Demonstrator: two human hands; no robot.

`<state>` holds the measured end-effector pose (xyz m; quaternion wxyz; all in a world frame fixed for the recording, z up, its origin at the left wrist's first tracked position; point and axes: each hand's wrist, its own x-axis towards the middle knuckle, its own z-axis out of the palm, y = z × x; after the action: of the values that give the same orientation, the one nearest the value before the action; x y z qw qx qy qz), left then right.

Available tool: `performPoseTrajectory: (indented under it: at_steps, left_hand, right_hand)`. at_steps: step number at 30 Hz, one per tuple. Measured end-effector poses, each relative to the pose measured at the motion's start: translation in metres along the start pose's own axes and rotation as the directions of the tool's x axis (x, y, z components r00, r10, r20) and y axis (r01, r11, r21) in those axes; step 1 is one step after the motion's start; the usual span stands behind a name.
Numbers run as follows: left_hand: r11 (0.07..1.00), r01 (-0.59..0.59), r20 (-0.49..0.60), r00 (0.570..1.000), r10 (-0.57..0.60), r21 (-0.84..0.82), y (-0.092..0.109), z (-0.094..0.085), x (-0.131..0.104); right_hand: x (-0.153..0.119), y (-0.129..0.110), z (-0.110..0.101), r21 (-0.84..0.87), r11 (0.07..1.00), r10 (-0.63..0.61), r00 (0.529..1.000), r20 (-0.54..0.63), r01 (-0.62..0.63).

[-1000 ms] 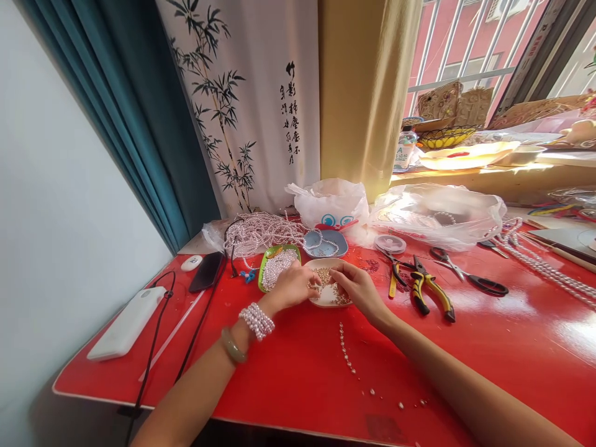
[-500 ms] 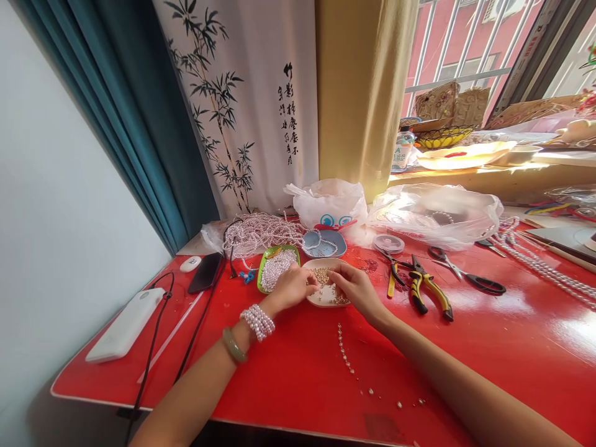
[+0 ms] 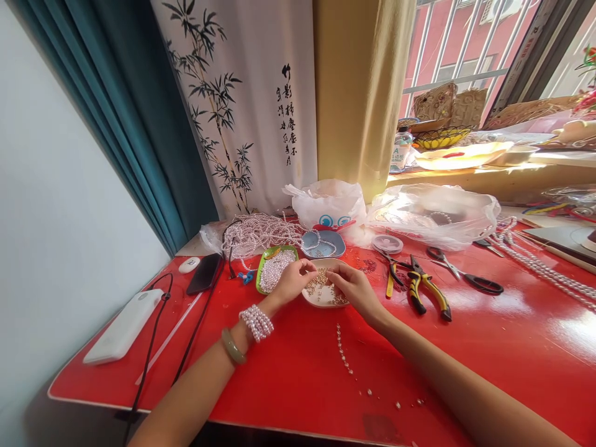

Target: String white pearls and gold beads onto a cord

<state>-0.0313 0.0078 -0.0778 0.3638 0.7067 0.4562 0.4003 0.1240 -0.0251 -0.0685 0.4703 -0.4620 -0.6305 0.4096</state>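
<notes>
My left hand [image 3: 292, 280] is at the left rim of a white dish [image 3: 319, 303], its fingertips pinched; anything between them is too small to make out. Over the dish's right side is my right hand [image 3: 357, 288], thumb and fingers also pressed together, the contents hidden. Small gold beads [image 3: 317, 283] lie scattered inside the dish. A green tray [image 3: 261, 280] of white pearl beads [image 3: 274, 270] stands close behind my left hand. Below the dish, a curved row of small beads [image 3: 343, 354] lies on the red table [image 3: 288, 372], with a few loose beads [image 3: 398, 405] farther right.
Yellow-black pliers [image 3: 429, 290], scissors [image 3: 465, 277] and a clear spool [image 3: 388, 243] lie to the right. Behind the dish are a blue tray [image 3: 321, 251], pearl strands [image 3: 265, 233] and plastic bags [image 3: 333, 203]. A phone [image 3: 205, 273], cables and a white power bank [image 3: 123, 326] lie left.
My left hand has shifted slightly up, from over the dish's left side to its rim, with the fingertips lifted. My right hand stays nearly in place. The view moved slightly.
</notes>
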Motion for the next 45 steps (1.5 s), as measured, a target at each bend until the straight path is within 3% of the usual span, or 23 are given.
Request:
performPoseTrajectory:
  at_steps: [10, 19, 25, 45]
  left_hand:
    - [0.935, 0.161, 0.037, 0.987, -0.157, -0.315, 0.005, 0.004, -0.004]
    - [0.713, 0.331, 0.194, 0.943, -0.269, -0.618, 0.011, 0.001, -0.005]
    - [0.666, 0.371, 0.24, 0.928, -0.284, -0.647, 0.009, 0.0, -0.006]
    - [0.67, 0.379, 0.246, 0.925, -0.289, -0.639, 0.01, -0.001, -0.006]
  right_hand:
    - [0.0, 0.0, 0.001, -0.013, 1.0, -0.002, 1.0, 0.018, 0.002]
    - [-0.002, -0.003, 0.001, -0.042, 0.999, -0.003, 1.0, 0.027, 0.004]
    - [-0.002, -0.003, 0.001, -0.037, 0.999, -0.001, 1.0, 0.03, 0.002]
    - [-0.004, -0.004, 0.002, -0.087, 0.996, 0.008, 1.0, 0.022, -0.006]
